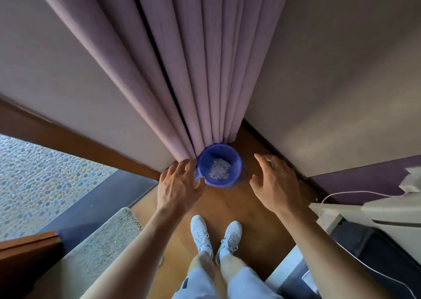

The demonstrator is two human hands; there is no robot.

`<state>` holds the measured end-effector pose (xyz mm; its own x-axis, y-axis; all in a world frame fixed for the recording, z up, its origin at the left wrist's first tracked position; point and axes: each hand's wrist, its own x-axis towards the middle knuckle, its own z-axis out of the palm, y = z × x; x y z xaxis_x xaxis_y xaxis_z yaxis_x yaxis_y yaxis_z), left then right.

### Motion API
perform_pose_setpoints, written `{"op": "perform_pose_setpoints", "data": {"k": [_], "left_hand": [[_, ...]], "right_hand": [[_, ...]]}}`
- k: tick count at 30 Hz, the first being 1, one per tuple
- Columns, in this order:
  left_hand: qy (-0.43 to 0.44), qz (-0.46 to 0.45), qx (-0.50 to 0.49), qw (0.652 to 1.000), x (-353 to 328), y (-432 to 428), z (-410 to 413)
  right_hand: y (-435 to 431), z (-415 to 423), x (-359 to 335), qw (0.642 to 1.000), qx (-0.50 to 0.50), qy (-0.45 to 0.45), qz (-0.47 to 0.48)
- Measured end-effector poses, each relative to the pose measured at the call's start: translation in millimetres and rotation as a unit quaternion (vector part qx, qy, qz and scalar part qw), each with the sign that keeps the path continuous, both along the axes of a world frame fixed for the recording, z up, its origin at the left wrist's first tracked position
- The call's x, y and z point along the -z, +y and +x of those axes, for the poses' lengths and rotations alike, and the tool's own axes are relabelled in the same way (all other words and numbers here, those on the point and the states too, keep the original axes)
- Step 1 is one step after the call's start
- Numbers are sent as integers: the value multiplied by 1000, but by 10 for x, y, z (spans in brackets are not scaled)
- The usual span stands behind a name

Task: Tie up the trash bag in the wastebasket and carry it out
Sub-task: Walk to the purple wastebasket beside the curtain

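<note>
A small round wastebasket (237, 161) stands on the wooden floor in the room's corner, at the foot of a curtain. A blue trash bag (205, 159) lines it, and crumpled pale trash (219, 169) lies at the bottom. My left hand (178, 185) reaches down at the basket's left rim with fingers spread; whether the fingertips touch the bag edge I cannot tell. My right hand (276, 184) hovers open to the right of the basket, apart from it. Neither hand holds anything.
A mauve pleated curtain (193, 70) hangs right behind the basket. Walls meet at the corner. A white table (364, 214) with a white cable (355, 193) stands at the right. A pale rug (100, 248) and a pebbled doorway floor (34, 180) lie at the left. My white shoes (216, 235) stand below.
</note>
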<state>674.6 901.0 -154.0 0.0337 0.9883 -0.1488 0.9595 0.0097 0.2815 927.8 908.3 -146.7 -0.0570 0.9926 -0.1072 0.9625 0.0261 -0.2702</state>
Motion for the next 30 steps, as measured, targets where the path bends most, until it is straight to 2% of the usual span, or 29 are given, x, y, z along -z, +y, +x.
{"op": "perform_pose_setpoints", "data": {"k": [7,17,23,30], "left_hand": [[8,-30,20,999,853,187,-14],[36,-27,60,997,3294,567,-158],[17,14,82,996,4577,689,-121],[20,88,113,990,5416,747,-162]], "right_hand": [[83,113,791,1000,-4,-5,-6],[524,148,3153,999,-32,-9,37],[670,230,4369,997,-37,-28,57],[786,462,5236,993,-54,-47,90]]}}
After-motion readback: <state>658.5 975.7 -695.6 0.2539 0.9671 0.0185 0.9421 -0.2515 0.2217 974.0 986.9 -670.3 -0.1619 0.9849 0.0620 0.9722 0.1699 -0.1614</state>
